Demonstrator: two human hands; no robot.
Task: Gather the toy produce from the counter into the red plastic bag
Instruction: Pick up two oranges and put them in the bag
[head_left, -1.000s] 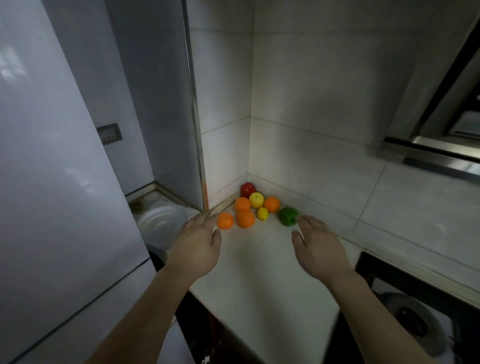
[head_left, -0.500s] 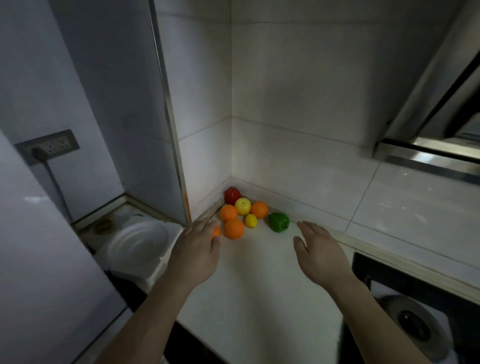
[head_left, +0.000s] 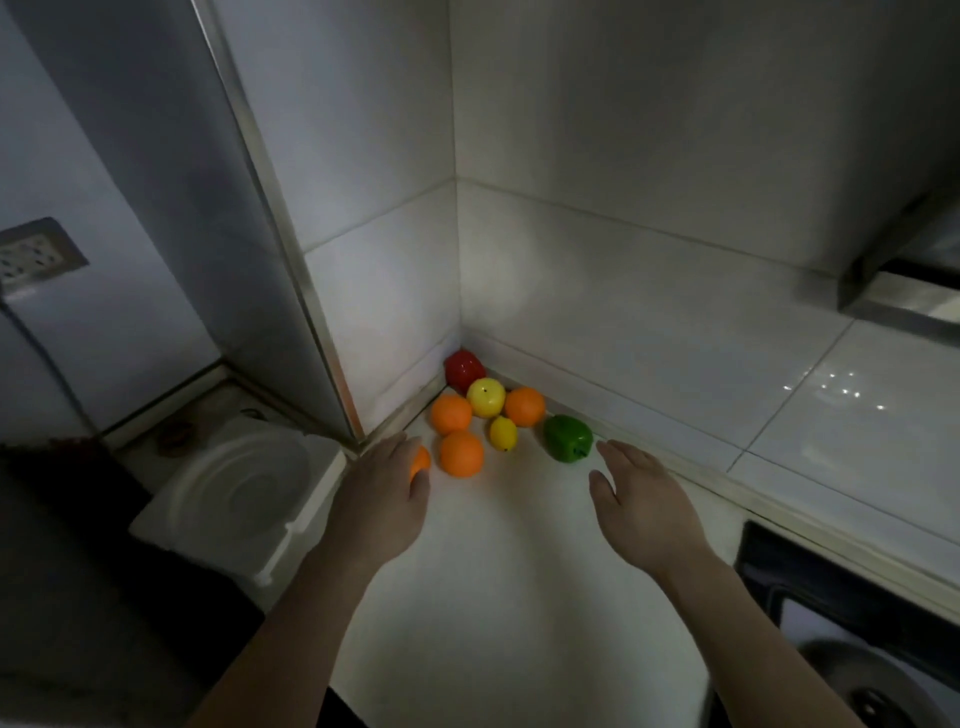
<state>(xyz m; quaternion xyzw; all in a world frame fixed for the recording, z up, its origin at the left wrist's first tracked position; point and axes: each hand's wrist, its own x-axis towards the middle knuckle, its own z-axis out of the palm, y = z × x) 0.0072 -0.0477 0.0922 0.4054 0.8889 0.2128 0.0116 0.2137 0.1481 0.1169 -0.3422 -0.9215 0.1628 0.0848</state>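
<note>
Table (head_left: 509, 571): the pale top runs from lower centre up into a tiled wall corner (head_left: 457, 260) at mid-frame. All the toy produce sits packed into that corner, centre of frame. Judgement: the two walls stop round pieces rolling, hence the tight cluster.

White ribbed tub (head_left: 234, 488): lower left, below the table edge. Hob (head_left: 857, 597): lower right. Neither belongs to the job.

Red plastic bag: not in view. Nothing looks gathered yet, so the task is judged at its start.

Left grip (head_left: 387, 493), a bare hand left of centre: fingers straight, palm down, laid over a small orange (head_left: 422, 460) at the cluster's lower-left edge. Cannot tell if it touches. Nothing is pinched.

Right grip (head_left: 641, 499), right of centre: fingers straight and close together, palm down, holding nothing. The tips are just beside the green pepper (head_left: 568, 438), apart from it.

Judgement: the grips flank the pile from both sides, likely to pick off the outermost pieces first or to herd the lot forward.

Produce, roughly large to small:
- front orange (head_left: 461, 453)
- left orange (head_left: 451, 414)
- right orange (head_left: 524, 406)
- green pepper, alone at the right
- red pepper (head_left: 464, 370), deepest in the corner
- yellow apple (head_left: 485, 397), between the two rear oranges
- lemon (head_left: 503, 433), mid-cluster

Risk, judged: smooth round toys will scatter if nudged sideways.
</note>
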